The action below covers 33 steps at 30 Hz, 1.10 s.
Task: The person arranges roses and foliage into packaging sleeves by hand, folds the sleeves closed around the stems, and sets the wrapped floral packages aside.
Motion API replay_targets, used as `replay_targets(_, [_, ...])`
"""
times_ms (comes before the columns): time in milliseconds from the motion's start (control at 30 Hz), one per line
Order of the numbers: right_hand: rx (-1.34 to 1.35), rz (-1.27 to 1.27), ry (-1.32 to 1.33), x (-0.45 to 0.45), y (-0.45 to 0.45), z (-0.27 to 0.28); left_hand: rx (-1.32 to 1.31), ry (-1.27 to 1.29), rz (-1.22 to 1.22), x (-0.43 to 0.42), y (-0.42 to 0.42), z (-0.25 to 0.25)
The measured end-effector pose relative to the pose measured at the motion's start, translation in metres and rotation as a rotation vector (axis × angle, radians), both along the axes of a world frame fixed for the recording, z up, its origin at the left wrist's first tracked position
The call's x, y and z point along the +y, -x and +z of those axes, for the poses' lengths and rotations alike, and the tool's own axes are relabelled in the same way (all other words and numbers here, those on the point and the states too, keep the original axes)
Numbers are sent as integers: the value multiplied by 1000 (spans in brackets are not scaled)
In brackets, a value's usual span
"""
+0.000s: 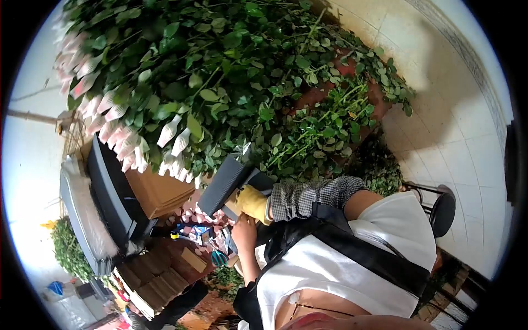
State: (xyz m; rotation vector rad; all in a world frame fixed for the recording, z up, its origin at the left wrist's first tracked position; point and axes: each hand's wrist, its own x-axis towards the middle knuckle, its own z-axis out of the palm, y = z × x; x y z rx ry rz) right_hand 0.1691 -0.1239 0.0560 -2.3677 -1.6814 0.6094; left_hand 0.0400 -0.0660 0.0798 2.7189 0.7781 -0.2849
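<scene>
My right hand [253, 203], in a yellow glove with a checked sleeve cover above it, is closed on a dark grey ridged cardboard sheet [223, 184] with a brown side. My bare left hand [244, 232] is close below the glove, fingers curled at the sheet's brown lower edge; its fingertips are partly hidden. Just past the sheet lies a big heap of leafy rose stems [220, 82]. Many of its pale pink rose heads [124, 140] wear white net sleeves. Teal-handled scissors [219, 258] lie near my left hand.
Brown cardboard sheets [157, 190] and dark sheets [113, 192] stand stacked beyond the work surface. More folded cardboard [154, 280] is lower left. Loose pink petals [192, 214] and a blue-and-yellow item [176, 235] lie nearby. A black stool [441, 212] stands on the tiled floor [467, 159].
</scene>
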Motion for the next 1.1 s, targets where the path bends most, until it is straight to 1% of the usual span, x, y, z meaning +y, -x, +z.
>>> replay_targets(33, [-80,95,62,-5,-3,15,34,53,-17,4,-2,1])
replay_targets(67, [-78,106,58,-13,-8,30,68,106,-23,6,-2,3])
replay_targets(100, [-71,124,46,-19,-12,46,-16,147,-97,9,-2,13])
replay_targets(133, [-70,144,32,-23,-16,57,112,158,-149,9,-11,37])
replay_targets(200, [-102,195,-26,-25,-20,55,32,445,14,0,-38,106])
replay_targets(233, [-120,220,-55,-26,-22,54,-183,539,6,-12,-47,145])
replay_targets(267, [-78,152,-103,-23,-18,53,-400,625,1,-24,-54,180])
replay_targets(333, [-273,60,-234,-12,0,15,-1053,1032,-324,-54,-74,226])
replay_targets(367, [-365,5,-295,-6,9,-5,-1229,1335,-370,-75,-85,244])
replay_targets(433, [46,39,-56,-32,-24,80,-1366,1728,-537,-96,-104,271])
replay_targets(500, [-235,16,-130,-25,-8,45,-1191,1886,-609,-107,-107,291])
replay_targets(533, [-343,30,-185,-11,-2,15,-1054,1960,-565,-115,-105,299])
replay_targets(567, [-453,38,-239,2,5,-16,-1038,1935,-398,-127,-94,310])
replay_targets(767, [-418,83,-236,-14,-5,11,-949,2082,-602,-123,-83,304])
replay_targets(1100, [-483,94,-201,-16,-3,9,-962,2095,-793,-105,-51,299])
